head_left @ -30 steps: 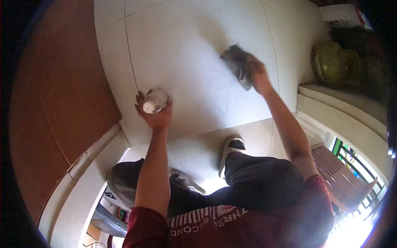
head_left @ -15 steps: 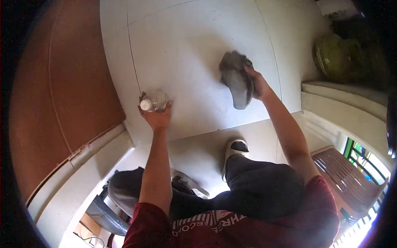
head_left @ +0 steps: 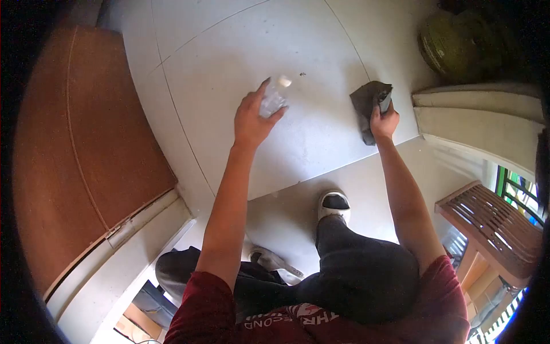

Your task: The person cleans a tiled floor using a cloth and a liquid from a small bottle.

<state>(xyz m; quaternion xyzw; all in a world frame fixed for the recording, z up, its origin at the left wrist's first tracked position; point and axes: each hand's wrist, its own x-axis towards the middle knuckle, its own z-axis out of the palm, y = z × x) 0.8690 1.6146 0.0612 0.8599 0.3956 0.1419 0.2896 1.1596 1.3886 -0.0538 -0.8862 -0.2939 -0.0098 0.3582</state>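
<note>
Pale, smooth floor tiles with thin dark joints spread across the middle and far parts of the scene, ending at a straight near edge above a second, lower-lit tiled strip. A broad, flat reddish-brown panel fills the left side. Charcoal-grey trousers cover the person's bent legs at the near side, beneath a dark red short-sleeved shirt with white lettering. A brown chair with a slatted surface stands at the near right, and beyond it a cream-coloured raised ledge runs along the right. A rounded, dark olive-green vessel sits at the far right, in shadow. A white shoe with a dark opening rests just near of the tile edge. A limp, dark grey cloth lies over the tiles on the right, bunched in the right hand, whose fingers are closed on it, some of them hidden. The left hand, left of centre, curls its fingers and thumb around a clear plastic bottle with a white cap, tilted toward the far right. A tiny dark speck lies just right of the cap.
</note>
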